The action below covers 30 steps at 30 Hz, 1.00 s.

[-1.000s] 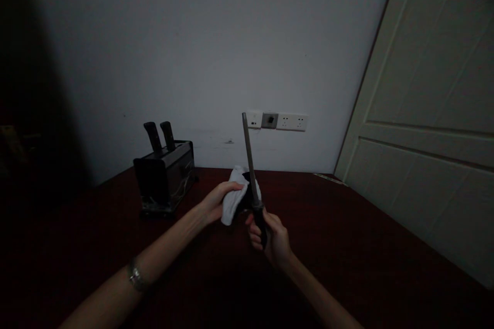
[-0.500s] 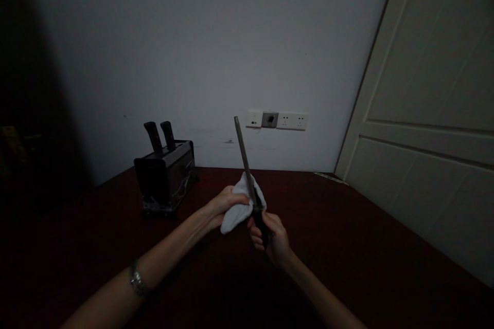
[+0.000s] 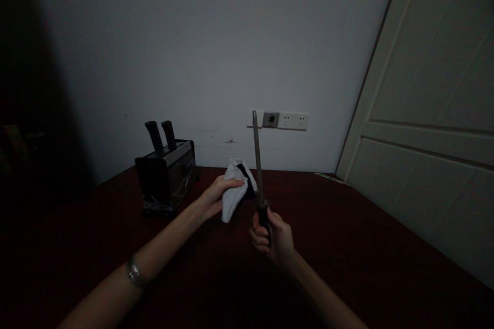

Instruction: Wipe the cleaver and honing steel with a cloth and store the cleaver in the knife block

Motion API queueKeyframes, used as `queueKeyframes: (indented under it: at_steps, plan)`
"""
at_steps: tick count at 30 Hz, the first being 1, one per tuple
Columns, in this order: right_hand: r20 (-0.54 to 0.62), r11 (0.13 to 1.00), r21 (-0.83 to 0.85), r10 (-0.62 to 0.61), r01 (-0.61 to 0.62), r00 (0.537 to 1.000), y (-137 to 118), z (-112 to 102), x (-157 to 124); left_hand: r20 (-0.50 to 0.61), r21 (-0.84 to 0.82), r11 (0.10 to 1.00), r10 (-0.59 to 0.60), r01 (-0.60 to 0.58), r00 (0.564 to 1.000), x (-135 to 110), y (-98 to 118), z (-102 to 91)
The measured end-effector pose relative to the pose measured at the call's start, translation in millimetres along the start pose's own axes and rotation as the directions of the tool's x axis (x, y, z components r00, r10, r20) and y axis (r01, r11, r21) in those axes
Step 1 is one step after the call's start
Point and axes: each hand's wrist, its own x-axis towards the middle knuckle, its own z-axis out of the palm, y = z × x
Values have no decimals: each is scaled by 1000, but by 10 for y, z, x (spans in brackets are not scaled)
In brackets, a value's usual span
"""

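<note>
My right hand (image 3: pixel 273 236) is closed round the black handle of a honing steel (image 3: pixel 258 159), whose grey rod points up, nearly upright. My left hand (image 3: pixel 219 193) pinches a folded white cloth (image 3: pixel 233 196) with a dark patch on its right side. The cloth sits just left of the rod, with its right edge close to it; whether they touch I cannot tell. Behind and left of my left hand stands a dark knife block (image 3: pixel 165 177) with two black-handled knives (image 3: pixel 169 134) in its top.
The dark red table (image 3: pixel 347 231) reaches back to a pale wall (image 3: pixel 216 51). Sockets and a switch plate (image 3: pixel 285 121) are set in the wall behind the rod. A light panelled door (image 3: pixel 428 113) borders the table on the right.
My left hand has drawn the cloth off the base of the rod, up and slightly left. The honing steel has swung rightward to stand more upright in my right hand.
</note>
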Motion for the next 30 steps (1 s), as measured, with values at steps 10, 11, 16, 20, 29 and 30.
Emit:
queueKeyframes:
  at_steps: [10,11,16,20,29,30]
  plan:
    - [-157,897,-358,-334,261,929,19,-94,81,91,200,980,-23,4,996,-74,26,62]
    - [-154,872,-405,-363,276,919,25,-111,90,114,231,973,-28,1,993,-97,24,94]
    - [-125,742,-590,-475,320,871,20,-121,115,174,306,952,-48,-8,984,-163,76,146]
    - [-177,716,-630,-509,300,842,9,-95,118,148,228,974,-44,9,988,-141,142,71]
    - [-145,584,-737,-628,340,765,17,-68,99,31,407,913,-20,5,999,-154,-118,268]
    - [-142,575,-744,-633,339,761,20,-68,95,4,417,909,0,-2,1000,-161,-157,315]
